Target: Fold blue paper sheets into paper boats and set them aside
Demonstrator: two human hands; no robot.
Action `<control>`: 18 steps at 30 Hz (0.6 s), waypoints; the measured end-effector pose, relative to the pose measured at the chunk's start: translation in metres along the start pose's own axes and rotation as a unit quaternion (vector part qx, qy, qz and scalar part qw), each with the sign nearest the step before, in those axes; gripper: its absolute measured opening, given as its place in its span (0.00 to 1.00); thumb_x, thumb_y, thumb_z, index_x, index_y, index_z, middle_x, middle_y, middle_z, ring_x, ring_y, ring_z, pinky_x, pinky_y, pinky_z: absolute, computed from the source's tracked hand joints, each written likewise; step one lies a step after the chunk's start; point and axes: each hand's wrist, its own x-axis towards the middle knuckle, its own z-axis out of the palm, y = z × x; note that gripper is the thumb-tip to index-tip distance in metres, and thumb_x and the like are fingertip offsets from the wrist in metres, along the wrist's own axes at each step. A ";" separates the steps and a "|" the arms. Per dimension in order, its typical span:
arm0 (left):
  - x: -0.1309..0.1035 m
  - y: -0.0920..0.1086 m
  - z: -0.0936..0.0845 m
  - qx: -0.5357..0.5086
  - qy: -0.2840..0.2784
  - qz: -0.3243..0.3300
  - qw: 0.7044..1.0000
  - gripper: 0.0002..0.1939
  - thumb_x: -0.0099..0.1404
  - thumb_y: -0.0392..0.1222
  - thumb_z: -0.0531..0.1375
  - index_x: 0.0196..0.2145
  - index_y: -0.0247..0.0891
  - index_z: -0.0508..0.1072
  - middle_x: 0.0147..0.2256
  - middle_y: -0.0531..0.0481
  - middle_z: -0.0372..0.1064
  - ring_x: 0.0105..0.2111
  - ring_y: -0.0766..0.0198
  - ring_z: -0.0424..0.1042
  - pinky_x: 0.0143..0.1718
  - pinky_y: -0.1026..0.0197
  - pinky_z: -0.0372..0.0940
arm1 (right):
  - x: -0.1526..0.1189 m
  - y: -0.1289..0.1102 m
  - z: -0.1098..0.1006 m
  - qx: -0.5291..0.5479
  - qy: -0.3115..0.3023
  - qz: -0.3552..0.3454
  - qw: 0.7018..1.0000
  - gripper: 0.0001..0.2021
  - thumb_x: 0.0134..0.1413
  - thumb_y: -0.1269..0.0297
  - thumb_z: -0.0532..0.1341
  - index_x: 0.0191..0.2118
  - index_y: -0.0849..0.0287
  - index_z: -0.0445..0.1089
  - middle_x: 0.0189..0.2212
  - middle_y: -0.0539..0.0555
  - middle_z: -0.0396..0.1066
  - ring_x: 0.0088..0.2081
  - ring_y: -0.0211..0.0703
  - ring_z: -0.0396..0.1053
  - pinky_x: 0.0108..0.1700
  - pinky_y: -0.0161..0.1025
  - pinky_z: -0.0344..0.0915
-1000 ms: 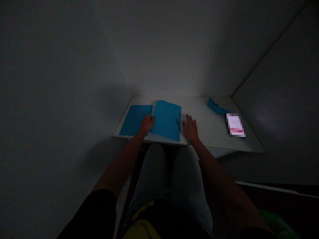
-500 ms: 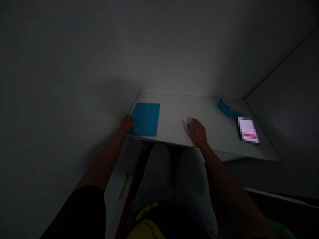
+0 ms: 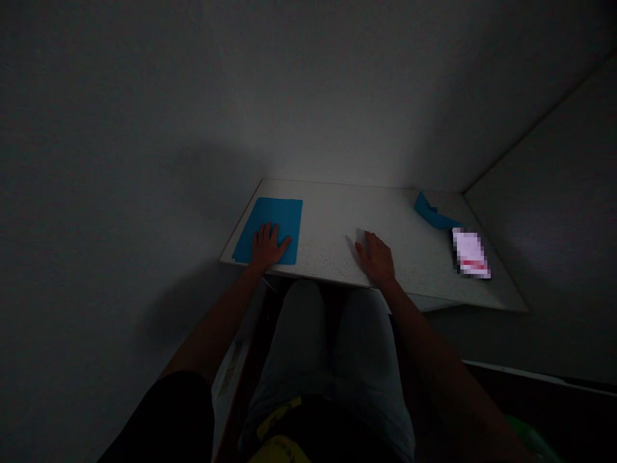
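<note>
Blue paper (image 3: pixel 284 215) lies flat at the left end of a white tabletop (image 3: pixel 332 218). My left hand (image 3: pixel 267 246) rests on its lower part with the fingers spread, covering some of the sheet. To the right, near the front edge, my right hand (image 3: pixel 379 258) lies on the tabletop. Its thumb stands apart from the fingers and it holds nothing. A folded blue paper boat (image 3: pixel 434 215) sits at the back right, away from both hands.
Beside the boat lies a phone (image 3: pixel 471 253) with a lit, blurred screen. Walls (image 3: pixel 337 116) border the tabletop at the back, left and right. My legs (image 3: pixel 303 328) are under the front edge. The light is dim.
My left hand has moved from the paper's left edge, where its fingers were curled, onto the sheet and spread out. The right hand stays in about the same place.
</note>
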 end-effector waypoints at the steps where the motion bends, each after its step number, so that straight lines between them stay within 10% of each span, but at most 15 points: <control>1: 0.002 -0.004 0.002 0.004 0.002 0.005 1.000 0.40 0.77 0.64 0.50 0.75 0.35 0.58 0.77 0.34 0.50 0.78 0.40 0.46 0.77 0.37 0.42 | -0.001 -0.002 -0.001 -0.003 -0.005 -0.002 1.000 0.35 0.77 0.43 0.44 0.73 0.66 0.62 0.68 0.71 0.67 0.68 0.63 0.65 0.69 0.58 0.61; 6: 0.010 -0.026 0.002 0.031 0.001 0.023 0.999 0.40 0.76 0.62 0.52 0.75 0.35 0.58 0.76 0.34 0.51 0.77 0.40 0.48 0.76 0.36 0.44 | 0.005 0.008 -0.019 -0.002 0.004 0.002 1.000 0.28 0.76 0.48 0.51 0.69 0.60 0.66 0.67 0.67 0.69 0.66 0.60 0.66 0.66 0.56 0.62; 13: 0.012 -0.040 0.003 0.044 0.026 0.064 0.997 0.40 0.76 0.61 0.48 0.74 0.30 0.60 0.75 0.29 0.52 0.76 0.37 0.50 0.75 0.34 0.47 | 0.063 0.102 -0.091 -0.111 0.074 0.130 0.983 0.28 0.70 0.61 0.58 0.71 0.65 0.61 0.67 0.73 0.63 0.64 0.63 0.66 0.60 0.53 0.64; 18: 0.015 -0.041 0.001 0.043 0.041 0.074 0.995 0.40 0.78 0.61 0.45 0.72 0.26 0.63 0.73 0.26 0.57 0.75 0.34 0.52 0.74 0.29 0.44 | 0.080 0.141 -0.114 -0.183 -0.004 0.195 0.963 0.21 0.73 0.68 0.57 0.66 0.66 0.67 0.64 0.73 0.67 0.58 0.57 0.70 0.59 0.52 0.59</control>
